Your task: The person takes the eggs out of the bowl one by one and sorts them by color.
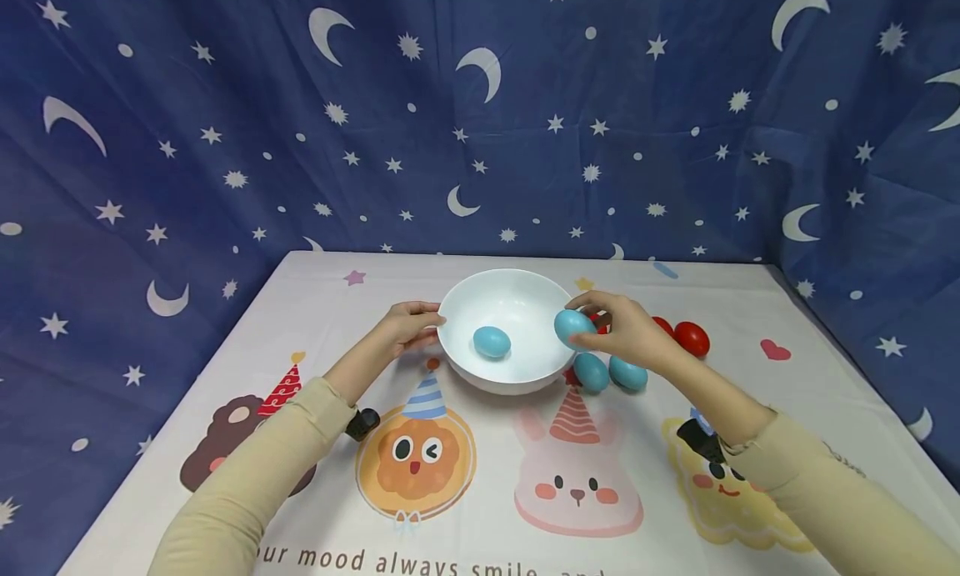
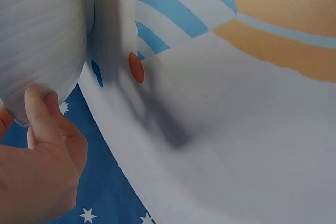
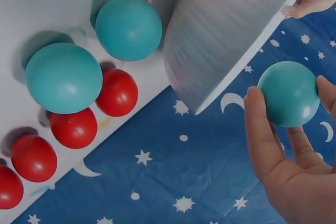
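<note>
A white bowl (image 1: 517, 303) stands on the table, and one blue egg (image 1: 492, 343) lies inside it. My left hand (image 1: 411, 328) grips the bowl's left rim, thumb on the edge and fingers under the outer wall; the left wrist view shows those fingers (image 2: 44, 111) against the bowl's side (image 2: 42, 35). At the bowl's right rim my right hand (image 1: 624, 329) pinches a second blue egg (image 1: 573, 329) between thumb and fingertips. The right wrist view shows this egg (image 3: 289, 94) held clear of the bowl (image 3: 226, 40).
Two more blue eggs (image 1: 628, 373) lie right of the bowl. Behind them, several red eggs (image 1: 692, 339) sit in a row, partly hidden by my right hand. The white tablecloth (image 1: 495, 468) bears cartoon prints. A blue starry curtain (image 1: 525, 142) hangs behind the table.
</note>
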`<state>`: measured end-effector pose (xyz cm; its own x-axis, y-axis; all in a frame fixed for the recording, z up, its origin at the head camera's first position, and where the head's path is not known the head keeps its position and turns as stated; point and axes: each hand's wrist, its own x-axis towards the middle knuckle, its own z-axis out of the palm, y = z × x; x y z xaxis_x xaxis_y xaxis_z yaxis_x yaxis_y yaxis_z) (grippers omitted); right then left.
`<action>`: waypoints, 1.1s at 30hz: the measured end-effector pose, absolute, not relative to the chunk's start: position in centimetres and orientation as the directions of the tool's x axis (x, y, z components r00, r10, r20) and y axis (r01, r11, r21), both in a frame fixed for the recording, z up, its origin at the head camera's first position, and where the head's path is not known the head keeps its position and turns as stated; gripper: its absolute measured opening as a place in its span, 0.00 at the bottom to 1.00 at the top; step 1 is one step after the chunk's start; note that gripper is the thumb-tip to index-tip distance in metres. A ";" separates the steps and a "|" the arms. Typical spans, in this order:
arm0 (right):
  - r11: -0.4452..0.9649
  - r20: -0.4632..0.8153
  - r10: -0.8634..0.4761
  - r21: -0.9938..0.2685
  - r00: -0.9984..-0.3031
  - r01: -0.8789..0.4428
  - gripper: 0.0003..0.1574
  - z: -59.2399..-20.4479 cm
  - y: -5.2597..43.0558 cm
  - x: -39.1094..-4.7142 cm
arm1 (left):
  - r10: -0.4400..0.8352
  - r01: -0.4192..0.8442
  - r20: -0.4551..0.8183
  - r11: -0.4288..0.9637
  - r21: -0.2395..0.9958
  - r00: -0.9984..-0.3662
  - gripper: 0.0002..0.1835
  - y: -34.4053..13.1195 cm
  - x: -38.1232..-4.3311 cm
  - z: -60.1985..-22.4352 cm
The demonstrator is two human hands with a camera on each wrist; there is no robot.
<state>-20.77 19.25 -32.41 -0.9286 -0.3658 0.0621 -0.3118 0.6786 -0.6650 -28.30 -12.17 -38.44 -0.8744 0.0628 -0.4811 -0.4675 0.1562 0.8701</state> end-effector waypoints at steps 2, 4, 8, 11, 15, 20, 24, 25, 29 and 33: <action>0.684 0.074 -0.364 -0.655 -0.928 -0.321 0.27 -32.4 19.4 -20.3 | 0.066 -0.467 -0.481 0.156 0.871 -0.874 0.24 -12.2 -28.2 -38.6; 0.690 0.078 -0.357 -0.650 -0.931 -0.319 0.27 -32.4 19.6 -19.8 | 0.070 -0.467 -0.481 0.155 0.871 -0.874 0.24 -12.1 -28.1 -38.7; 0.706 0.086 -0.337 -0.635 -0.938 -0.312 0.27 -32.4 20.1 -19.0 | 0.073 -0.466 -0.479 0.150 0.872 -0.874 0.24 -12.0 -27.9 -38.8; 0.701 0.096 -0.335 -0.640 -0.937 -0.316 0.27 -32.5 20.8 -18.8 | 0.070 -0.469 -0.482 0.147 0.871 -0.873 0.24 -12.0 -27.9 -38.8; 0.700 0.106 -0.323 -0.642 -0.941 -0.313 0.27 -32.8 21.8 -18.6 | 0.083 -0.468 -0.483 0.155 0.870 -0.871 0.25 -12.2 -28.1 -38.6; 0.727 0.098 -0.280 -0.628 -0.955 -0.278 0.28 -33.3 22.9 -18.7 | 0.101 -0.474 -0.494 0.168 0.864 -0.864 0.25 -12.3 -28.3 -38.3; 0.730 0.085 -0.261 -0.634 -0.962 -0.254 0.28 -34.0 23.6 -18.7 | 0.103 -0.477 -0.497 0.171 0.862 -0.861 0.25 -12.4 -28.4 -38.4; 0.732 0.082 -0.259 -0.634 -0.963 -0.251 0.29 -34.1 23.8 -18.8 | 0.104 -0.477 -0.497 0.170 0.862 -0.861 0.25 -12.4 -28.4 -38.4; 0.747 0.066 -0.242 -0.624 -0.968 -0.230 0.30 -34.5 24.5 -19.1 | 0.101 -0.474 -0.494 0.167 0.864 -0.864 0.25 -12.5 -28.2 -38.4; 0.766 0.052 -0.216 -0.610 -0.975 -0.202 0.30 -34.6 25.6 -19.6 | 0.104 -0.472 -0.490 0.158 0.867 -0.866 0.26 -12.5 -28.2 -38.5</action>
